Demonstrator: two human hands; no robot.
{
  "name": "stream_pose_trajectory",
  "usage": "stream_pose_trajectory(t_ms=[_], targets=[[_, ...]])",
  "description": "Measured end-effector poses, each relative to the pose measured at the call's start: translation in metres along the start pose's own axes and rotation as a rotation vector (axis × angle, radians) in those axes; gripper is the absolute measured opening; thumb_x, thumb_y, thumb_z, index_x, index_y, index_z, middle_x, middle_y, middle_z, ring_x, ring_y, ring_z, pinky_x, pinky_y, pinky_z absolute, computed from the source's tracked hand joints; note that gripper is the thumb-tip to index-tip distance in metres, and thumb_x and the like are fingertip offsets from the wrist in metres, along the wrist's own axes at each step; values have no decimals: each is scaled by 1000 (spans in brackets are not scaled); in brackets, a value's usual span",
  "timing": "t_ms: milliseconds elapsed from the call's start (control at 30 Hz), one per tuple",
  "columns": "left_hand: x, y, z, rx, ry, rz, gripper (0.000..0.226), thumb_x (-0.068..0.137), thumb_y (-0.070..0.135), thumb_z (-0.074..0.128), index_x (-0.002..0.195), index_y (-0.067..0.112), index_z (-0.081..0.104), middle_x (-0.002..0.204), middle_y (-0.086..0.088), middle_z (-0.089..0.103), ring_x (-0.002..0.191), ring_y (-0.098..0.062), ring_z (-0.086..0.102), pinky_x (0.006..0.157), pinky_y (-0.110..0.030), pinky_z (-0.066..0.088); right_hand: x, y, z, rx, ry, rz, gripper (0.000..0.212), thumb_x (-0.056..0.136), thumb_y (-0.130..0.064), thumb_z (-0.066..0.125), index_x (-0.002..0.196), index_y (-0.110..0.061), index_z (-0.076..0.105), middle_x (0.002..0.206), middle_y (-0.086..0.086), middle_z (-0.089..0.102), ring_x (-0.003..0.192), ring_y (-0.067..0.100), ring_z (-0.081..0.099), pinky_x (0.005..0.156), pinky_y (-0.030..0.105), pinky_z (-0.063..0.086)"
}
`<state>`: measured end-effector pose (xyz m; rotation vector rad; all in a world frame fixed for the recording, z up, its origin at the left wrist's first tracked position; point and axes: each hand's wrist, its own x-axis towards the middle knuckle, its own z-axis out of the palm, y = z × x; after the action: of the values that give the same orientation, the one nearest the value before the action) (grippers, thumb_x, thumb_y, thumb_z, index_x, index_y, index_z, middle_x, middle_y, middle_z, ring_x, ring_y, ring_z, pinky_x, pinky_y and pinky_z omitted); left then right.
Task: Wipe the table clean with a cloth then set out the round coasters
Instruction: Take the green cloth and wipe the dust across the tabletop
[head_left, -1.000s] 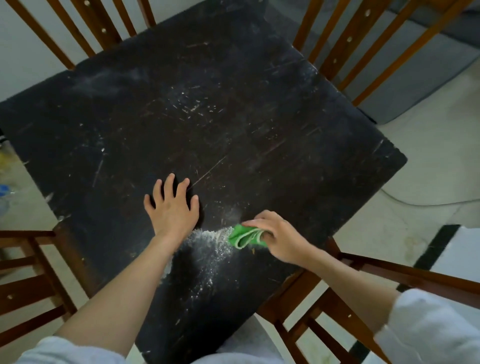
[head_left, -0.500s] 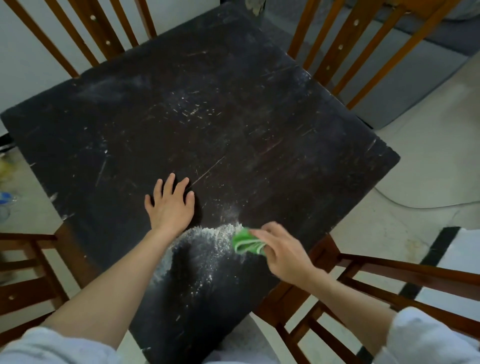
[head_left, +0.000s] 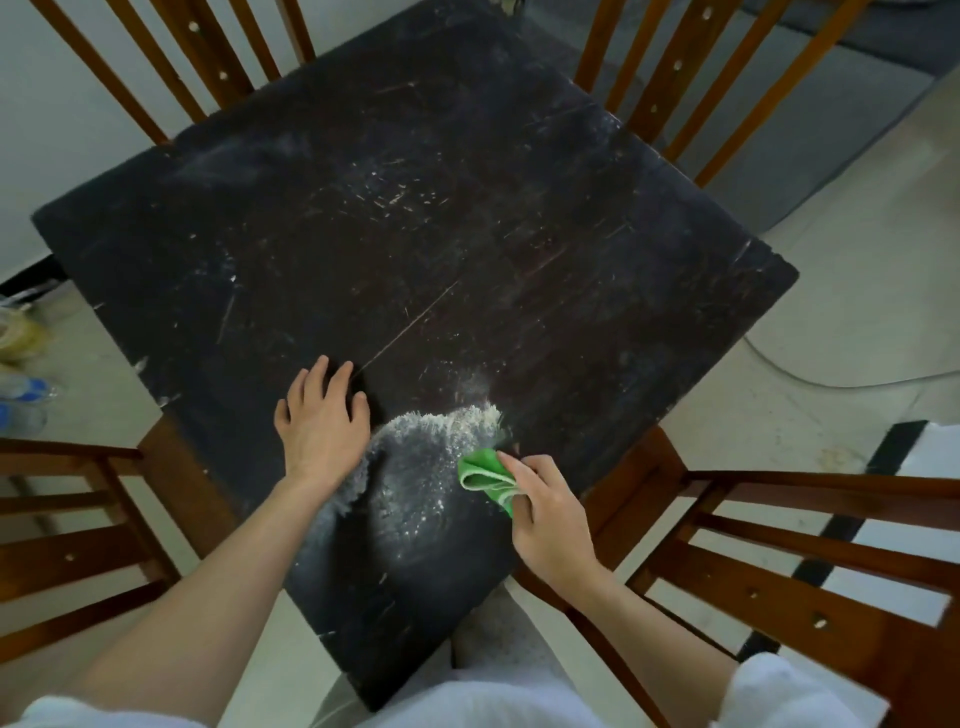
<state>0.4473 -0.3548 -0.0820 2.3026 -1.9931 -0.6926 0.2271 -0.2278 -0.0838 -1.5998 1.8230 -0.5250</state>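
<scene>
a: dark wood table (head_left: 415, 249), scratched, set like a diamond, fills most of the view. brown slatted chairs at 11 (head_left: 171, 57), 1 (head_left: 691, 67), 4 (head_left: 810, 561) and 9 o'clock (head_left: 67, 540).

b: powder?

a: white powder patch (head_left: 431, 467) near the table's 6 o'clock corner, thick curved ridge on its far edge, thinner scatter toward the person. faint dusty smears up at 11 o'clock too.

b: hands?

a: left hand (head_left: 322, 421) flat on the table at the patch's 9 o'clock side, palm down, fingers straight and slightly spread, holding nothing. right hand (head_left: 550, 514) at the patch's 3 o'clock side, fingers curled round a bunched green cloth (head_left: 485, 475).

b: cloth where exactly?

a: on the tabletop, touching the powder's right edge, just under the ridge's end. coasters, can't see any.
</scene>
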Motion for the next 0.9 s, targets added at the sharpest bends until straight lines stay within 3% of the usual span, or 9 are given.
stream_pose_trajectory(t_ms=[100,233,300,467,600,700,767,867,900], targets=[[-5,-15,-1,21,18,-15,47,98,32,35,144,19,34,155,-6,21,143,-26,12,115,-51,12,13,3,-12,126,222,116,49,85,0,58,131,-12,48,108,-4,45,86,11,54,74,21,51],[-10,-35,-4,37,54,-47,47,98,30,35,144,19,34,155,-7,20,144,-26,10,115,-53,9,29,27,-32,8,435,401,46,89,-4,52,134,-12,45,112,10,46,95,20,50,77,25,42],[-15,-47,-5,15,73,-94,47,98,31,35,144,20,33,156,-7,19,144,-26,8,114,-54,8,14,20,-14,-79,402,365,47,87,-3,53,133,-11,46,112,12,49,96,23,50,77,25,40],[-30,-73,1,-17,52,-160,48,99,33,32,145,22,29,157,-6,14,145,-25,5,115,-54,6,-42,-25,46,74,31,47,50,86,-3,58,134,-12,46,110,-3,52,90,9,55,77,19,51],[-30,-82,0,-32,57,-124,47,99,33,30,145,22,32,156,-7,19,145,-25,8,115,-52,8,-22,-21,21,298,239,227,48,87,1,54,133,-10,47,106,-4,45,85,9,52,76,19,50],[-29,-88,-1,-23,56,-105,45,100,33,30,143,23,35,155,-5,22,144,-24,10,116,-50,9,-6,-9,8,245,429,411,46,91,-3,51,136,-10,43,107,-2,42,92,12,48,79,23,46],[-30,-90,0,-22,57,-101,45,100,32,30,143,24,35,155,-5,22,144,-23,11,116,-49,10,-11,-12,20,164,327,381,49,91,-6,52,138,-13,41,109,-2,42,91,13,50,80,26,49],[-30,-91,-1,-12,61,-90,44,99,32,31,143,25,35,155,-4,23,144,-23,11,116,-48,11,-33,-32,51,140,0,137,52,88,-6,55,138,-14,41,112,2,49,91,12,54,82,29,53],[-30,-91,-1,-3,58,-87,44,99,32,31,143,25,35,155,-4,23,144,-23,12,115,-49,12,-38,-36,56,142,-25,60,52,87,-5,57,136,-12,42,110,1,51,91,11,54,82,28,53]])
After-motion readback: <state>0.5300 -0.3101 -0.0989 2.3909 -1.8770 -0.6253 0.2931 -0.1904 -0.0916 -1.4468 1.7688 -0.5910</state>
